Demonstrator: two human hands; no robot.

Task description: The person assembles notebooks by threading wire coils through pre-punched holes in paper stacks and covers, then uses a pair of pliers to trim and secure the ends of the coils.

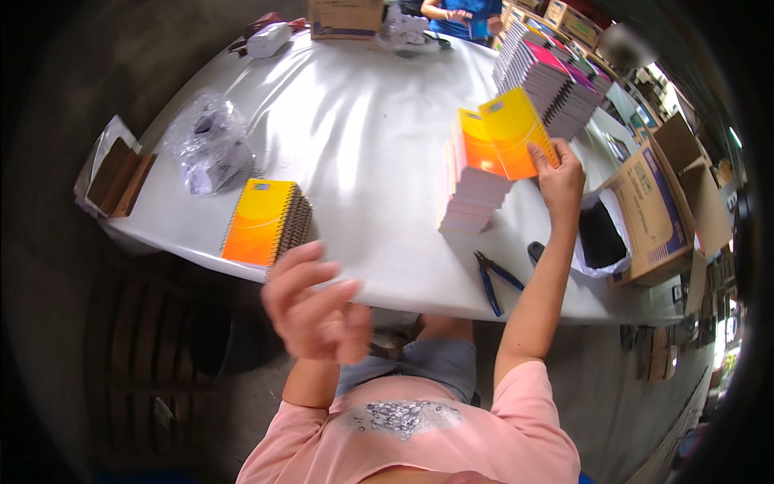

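Observation:
My right hand [559, 173] pinches the right edge of a yellow-and-orange notebook cover [516, 129]. It is tilted over the right side of a tall stack of pages [468, 202] topped with the same yellow and orange; whether the held piece is a loose cover or a whole notebook I cannot tell. My left hand [314, 306] hovers at the table's front edge, slightly blurred, its fingers apart and nothing in them. Just beyond it stands a pile of spiral notebooks [260, 222] with matching covers, coils showing along both sides.
Blue-handled pliers [493, 282] lie near the front edge of the white table [379, 258]. Stacked spiral notebooks [540, 77] and an open carton [645, 210] stand to the right. Crumpled clear plastic [210, 145] is at left. Across the table is another person [468, 18].

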